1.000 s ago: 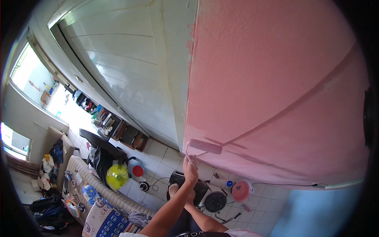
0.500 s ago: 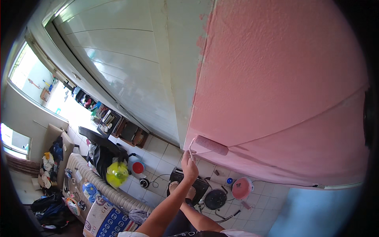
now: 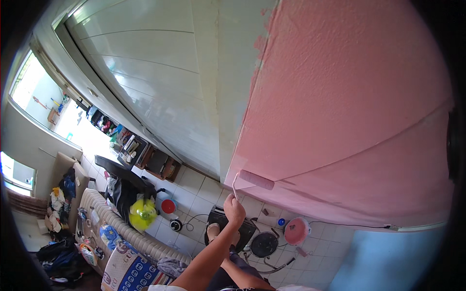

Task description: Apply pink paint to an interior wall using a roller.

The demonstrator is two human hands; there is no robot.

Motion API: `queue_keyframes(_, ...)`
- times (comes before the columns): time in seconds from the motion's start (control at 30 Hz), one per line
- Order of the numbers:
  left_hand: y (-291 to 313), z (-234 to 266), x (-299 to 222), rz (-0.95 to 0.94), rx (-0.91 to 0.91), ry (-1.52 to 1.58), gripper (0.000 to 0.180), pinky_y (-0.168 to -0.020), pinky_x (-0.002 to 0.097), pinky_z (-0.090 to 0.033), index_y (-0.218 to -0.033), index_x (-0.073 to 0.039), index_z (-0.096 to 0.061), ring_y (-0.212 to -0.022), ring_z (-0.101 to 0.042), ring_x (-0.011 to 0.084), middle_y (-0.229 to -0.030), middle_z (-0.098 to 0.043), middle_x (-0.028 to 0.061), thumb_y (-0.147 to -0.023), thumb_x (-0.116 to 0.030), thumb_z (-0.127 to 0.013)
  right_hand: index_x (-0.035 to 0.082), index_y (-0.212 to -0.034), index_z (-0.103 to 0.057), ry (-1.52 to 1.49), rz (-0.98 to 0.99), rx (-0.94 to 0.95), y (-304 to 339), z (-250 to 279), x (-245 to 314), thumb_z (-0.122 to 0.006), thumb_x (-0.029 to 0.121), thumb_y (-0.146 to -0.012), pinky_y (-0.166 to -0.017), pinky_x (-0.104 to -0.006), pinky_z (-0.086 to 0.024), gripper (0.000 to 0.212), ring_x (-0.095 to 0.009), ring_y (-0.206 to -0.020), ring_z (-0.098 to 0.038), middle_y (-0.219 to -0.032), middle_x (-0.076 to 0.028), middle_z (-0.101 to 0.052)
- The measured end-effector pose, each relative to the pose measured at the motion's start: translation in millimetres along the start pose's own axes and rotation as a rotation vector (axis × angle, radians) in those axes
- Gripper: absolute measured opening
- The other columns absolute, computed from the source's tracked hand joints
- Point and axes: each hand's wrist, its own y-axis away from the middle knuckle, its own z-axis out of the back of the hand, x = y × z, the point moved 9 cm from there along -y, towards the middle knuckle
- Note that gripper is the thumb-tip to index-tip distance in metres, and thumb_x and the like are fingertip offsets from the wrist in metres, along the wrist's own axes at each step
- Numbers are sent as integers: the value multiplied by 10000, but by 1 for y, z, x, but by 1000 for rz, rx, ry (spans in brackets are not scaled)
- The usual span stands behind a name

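My left hand (image 3: 234, 211) is closed around the handle of a paint roller (image 3: 257, 180), its pale bent wire frame rising above the fingers. The roller's pink, paint-covered sleeve lies at the low left part of a pink wall (image 3: 349, 106), close to the corner where a whitish door frame (image 3: 232, 106) begins. My right forearm (image 3: 245, 275) comes in from the lower edge and passes behind the left forearm (image 3: 206, 257). That hides my right hand, so its fingers do not show.
My feet (image 3: 212, 232) are on a black raised platform (image 3: 248, 230). Beside it stand a round black-topped stool (image 3: 264, 244) and a pink paint tub (image 3: 297, 231). Left are a red bucket (image 3: 168, 206), a yellow-green fan (image 3: 142, 215), a black chair (image 3: 119, 169) and a cluttered sofa (image 3: 99, 196).
The roller has shifted slightly left and down at the wall, with my left hand lower too. The view has turned a little, and the wall's upper edge sits further right.
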Motion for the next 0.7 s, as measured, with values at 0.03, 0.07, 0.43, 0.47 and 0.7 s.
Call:
queue_keyframes(0.03,11,-20,-18,-1,47,25,192,-512,276,-251,-675,-28,-485,-566,-335,80,-597,-363,-36,-812,-125,-392,19,-980,-645,-21,37,-55,-18,15,-8,-521,583,-810,-750,-420,-483,602,-357,-932,-623,-889,-195,-672)
queue_keyframes(0.07,25,-48,-53,-40,139,219,189,-512,274,-250,-673,-26,-473,-567,-336,79,-595,-360,-36,-807,-127,-385,27,-1011,-632,101,600,-640,-22,82,24,-533,573,-804,-749,-416,-484,593,-354,-937,-620,-896,-189,-672)
queue_keyframes(0.43,-4,-8,-75,-193,-55,273,223,-516,324,-281,-694,44,-504,-564,-381,128,-565,-413,17,-792,-139,-422,69,-952,-646,165,235,-212,15,108,132,-537,493,-827,-718,-427,-491,455,-367,-910,-622,-872,-172,-676)
queue_keyframes(0.47,11,-29,-82,-193,2,322,223,-516,324,-281,-694,44,-504,-564,-381,128,-565,-413,17,-792,-139,-422,66,-933,-650,174,198,-276,-20,107,79,-534,492,-829,-714,-428,-492,454,-366,-903,-625,-864,-172,-676)
queue_keyframes(0.7,6,-25,-98,-64,125,62,323,-640,474,-404,-777,53,-593,-696,-562,419,-697,-566,264,-790,-200,-394,62,-965,-643,297,217,-242,1,111,83,-532,503,-829,-740,-434,-488,475,-353,-944,-617,-927,-185,-669)
